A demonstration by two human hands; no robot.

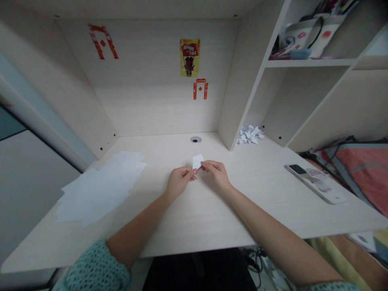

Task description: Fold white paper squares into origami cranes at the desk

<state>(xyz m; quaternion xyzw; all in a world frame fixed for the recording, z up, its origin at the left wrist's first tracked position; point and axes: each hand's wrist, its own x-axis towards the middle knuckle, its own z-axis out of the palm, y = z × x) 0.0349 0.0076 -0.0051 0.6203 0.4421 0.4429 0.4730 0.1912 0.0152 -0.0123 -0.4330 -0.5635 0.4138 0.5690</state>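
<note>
Between my two hands, above the middle of the desk (182,226), is a small piece of white paper (198,160). My left hand (179,180) pinches its lower left edge. The fingers of my right hand (216,171) are closed on its right side. To the left lie several overlapping sheets of white paper (103,188), fanned across the desk. A heap of small white paper scraps (250,134) sits at the back right, beside the upright divider.
A phone (315,184) lies on the right part of the desk. A round cable hole (195,139) is at the back. The divider (242,81) rises right of it, and a shelf (309,63) holds bags. A red and grey bag (357,165) stands beyond the right edge.
</note>
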